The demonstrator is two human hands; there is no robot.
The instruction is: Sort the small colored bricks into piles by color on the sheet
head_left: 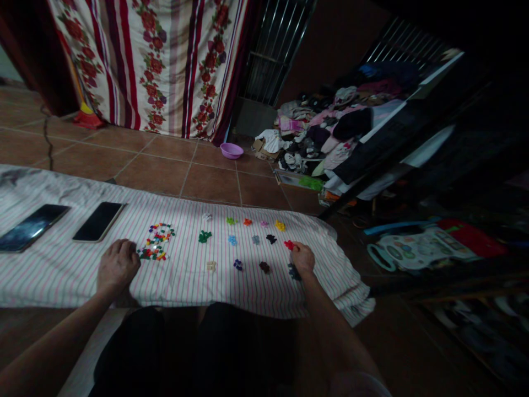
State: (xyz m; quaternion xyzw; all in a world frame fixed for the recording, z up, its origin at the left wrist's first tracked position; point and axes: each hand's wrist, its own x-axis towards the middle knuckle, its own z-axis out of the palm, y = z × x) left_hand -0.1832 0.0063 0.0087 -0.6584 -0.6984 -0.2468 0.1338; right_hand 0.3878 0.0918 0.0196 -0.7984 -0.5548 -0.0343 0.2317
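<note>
On the striped cloth (pixel 185 281), my left hand (pixel 118 264) rests with bent fingers at the left edge of a mixed pile of small coloured pieces (pixel 159 241). Its fingertips are turned down, and whatever they hold is hidden. My right hand (pixel 303 258) reaches to the far right, thumb and fingers pinched at a small cluster of red pieces (pixel 289 244). Just below that hand lies a dark grey-green cluster (pixel 293 271), partly covered by it. Other single-colour clusters spread between my hands, among them green (pixel 204 236), black (pixel 271 239), brown (pixel 264 267) and yellow (pixel 280 225).
Two dark-screened phones, one nearer (pixel 99 221) and one farther left (pixel 31 227), lie on the cloth. Beyond, a purple basin (pixel 231 150) stands on the tiled floor beside a floral curtain (pixel 165 66). Heaped clothes (pixel 322 127) fill the back right.
</note>
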